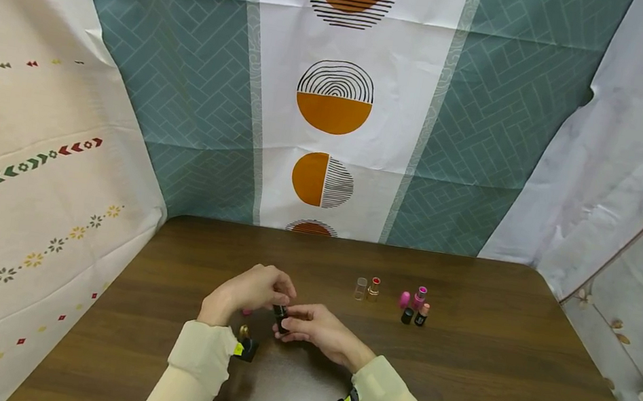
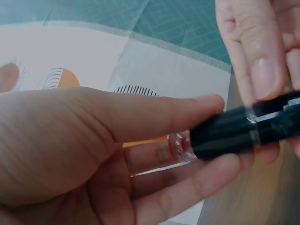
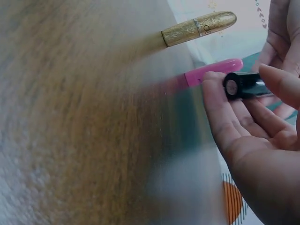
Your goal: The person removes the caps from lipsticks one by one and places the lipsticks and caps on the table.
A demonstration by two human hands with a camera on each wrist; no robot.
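Note:
Both hands hold a black lipstick tube [image 1: 280,318] between them, over the left-middle part of the table. My left hand [image 1: 252,290] pinches its clear, reddish-tinted end, seen best in the left wrist view, where the black tube [image 2: 225,133] lies between thumb and fingers. Around the other end are the thumb and fingers of my right hand [image 1: 318,330]. The tube's round base [image 3: 231,87] faces the right wrist camera. Near the hands stand a gold lipstick [image 3: 201,29] and a pink lipstick [image 3: 213,71], both capped. In the head view the left arm partly hides them.
Farther right on the brown table [image 1: 468,385] stand a clear cap [image 1: 360,289], an uncapped gold lipstick [image 1: 373,290], a pink cap [image 1: 404,300], an uncapped pink lipstick [image 1: 419,299], a black cap [image 1: 407,316] and an uncapped black lipstick [image 1: 422,315]. Patterned cloths hang behind the table.

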